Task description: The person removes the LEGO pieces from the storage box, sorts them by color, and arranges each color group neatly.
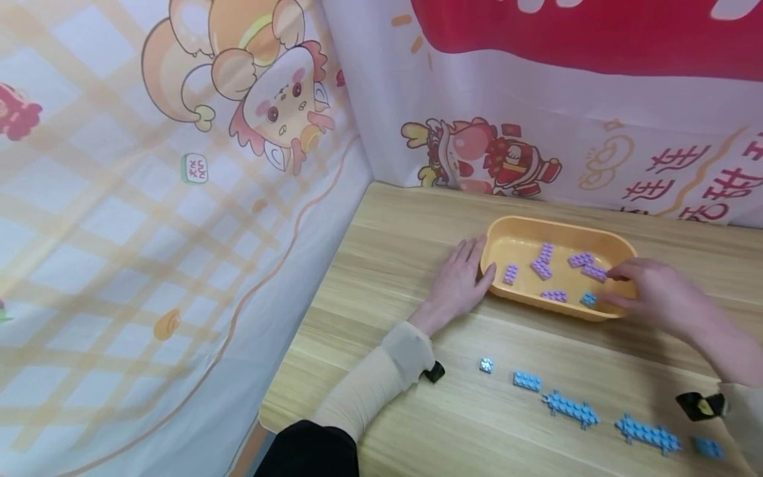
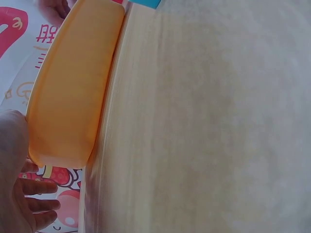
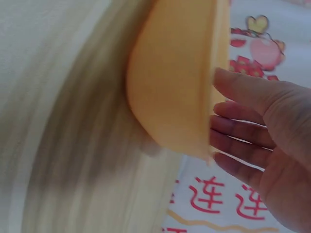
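Observation:
A yellow-orange plastic tray (image 1: 560, 228) stands on the table, holding several purple toy bricks (image 1: 510, 273) and one small blue brick (image 1: 588, 299). My left hand (image 1: 459, 281) touches the tray's left end, its fingers extended along the outside. Over the right end of the tray is my right hand (image 1: 661, 295), fingertips near a purple brick (image 1: 595, 272). In the right wrist view its fingers (image 3: 243, 145) are spread and loosely bent by the rim, with no brick visible among them. The left wrist view shows the tray's outer side (image 2: 77, 87) beside the left hand.
Below the tray, blue pieces lie in a slanting row: a small square brick (image 1: 486, 365), a longer brick (image 1: 527, 381), two studded pieces with side pegs (image 1: 570, 408), and another blue brick (image 1: 707, 446) near the right sleeve. Printed cloth (image 1: 381, 132) hangs behind the table (image 1: 405, 225).

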### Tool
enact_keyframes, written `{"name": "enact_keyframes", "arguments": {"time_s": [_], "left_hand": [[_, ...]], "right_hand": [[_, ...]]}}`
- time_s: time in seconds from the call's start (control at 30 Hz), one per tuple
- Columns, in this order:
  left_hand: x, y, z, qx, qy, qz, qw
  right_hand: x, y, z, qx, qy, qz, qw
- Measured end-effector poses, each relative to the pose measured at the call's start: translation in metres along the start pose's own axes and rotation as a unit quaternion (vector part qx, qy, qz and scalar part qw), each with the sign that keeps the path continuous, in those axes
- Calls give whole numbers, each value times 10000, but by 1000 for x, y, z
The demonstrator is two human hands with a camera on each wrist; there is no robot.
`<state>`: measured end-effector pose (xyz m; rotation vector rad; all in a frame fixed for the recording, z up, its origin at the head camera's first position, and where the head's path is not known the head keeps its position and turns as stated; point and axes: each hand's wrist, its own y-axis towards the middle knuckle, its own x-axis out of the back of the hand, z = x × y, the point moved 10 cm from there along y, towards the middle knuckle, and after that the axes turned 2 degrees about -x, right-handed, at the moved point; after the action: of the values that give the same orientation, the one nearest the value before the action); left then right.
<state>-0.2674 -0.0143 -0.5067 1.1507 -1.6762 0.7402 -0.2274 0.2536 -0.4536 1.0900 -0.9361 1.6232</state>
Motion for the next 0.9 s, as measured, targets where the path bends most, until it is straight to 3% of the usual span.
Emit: {"name": "enact_keyframes", "arguments": {"time_s": [0.3, 0.6, 0.9], "left_hand": [[0, 1, -1, -47, 38, -7, 10000], [3, -1, 4, -26, 24, -56, 10000], [2, -1, 2, -97, 221, 54, 9997]], "right_hand": [[-19, 11, 11, 410, -286, 363, 9981], [-29, 27, 16, 557, -612, 627, 9946], [-38, 30, 13, 722, -477, 824, 9928]]}}
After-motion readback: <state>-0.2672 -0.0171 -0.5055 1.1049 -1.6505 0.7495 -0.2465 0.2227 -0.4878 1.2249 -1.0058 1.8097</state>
